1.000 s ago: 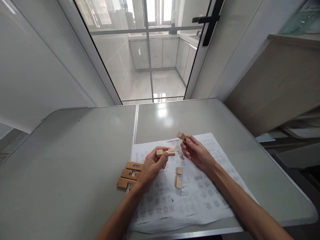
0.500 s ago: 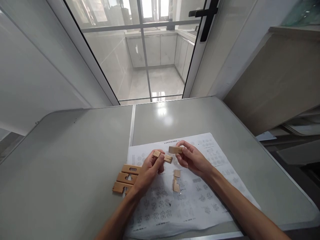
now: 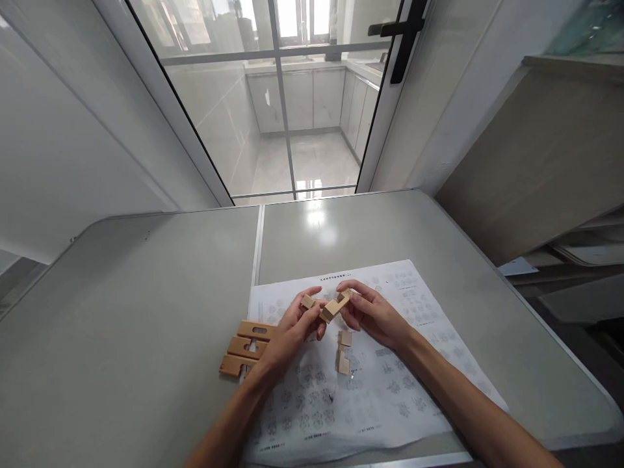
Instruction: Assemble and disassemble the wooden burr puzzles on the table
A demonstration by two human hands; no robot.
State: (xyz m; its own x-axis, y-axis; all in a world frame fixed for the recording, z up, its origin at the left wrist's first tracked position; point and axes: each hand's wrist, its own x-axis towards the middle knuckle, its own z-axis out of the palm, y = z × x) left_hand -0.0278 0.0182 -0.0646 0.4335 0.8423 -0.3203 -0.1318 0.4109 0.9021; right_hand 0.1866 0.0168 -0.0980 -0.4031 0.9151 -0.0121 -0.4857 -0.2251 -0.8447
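Note:
My left hand (image 3: 298, 327) holds a small notched wooden block (image 3: 308, 301) between thumb and fingers, above the printed sheet. From the right, my right hand (image 3: 374, 311) pinches a second notched wooden block (image 3: 332, 309), tilted, its lower end close to my left fingertips. Whether the two blocks touch I cannot tell. Below my hands a pale notched block (image 3: 344, 351) lies on the printed sheet (image 3: 370, 416). Beside my left wrist, several darker wooden pieces with cutouts (image 3: 247, 346) lie side by side, partly covered by my left hand and forearm.
The grey table (image 3: 160, 292) has a pale seam strip (image 3: 258, 244) running toward its far edge. Beyond that edge stands a glass door (image 3: 312, 117) with a black handle (image 3: 402, 29). A shelf unit (image 3: 546, 156) is at the right.
The block in my right hand has turned from level to tilted, showing its notch, and has come down and left toward my left hand. My left fingers have spread a little.

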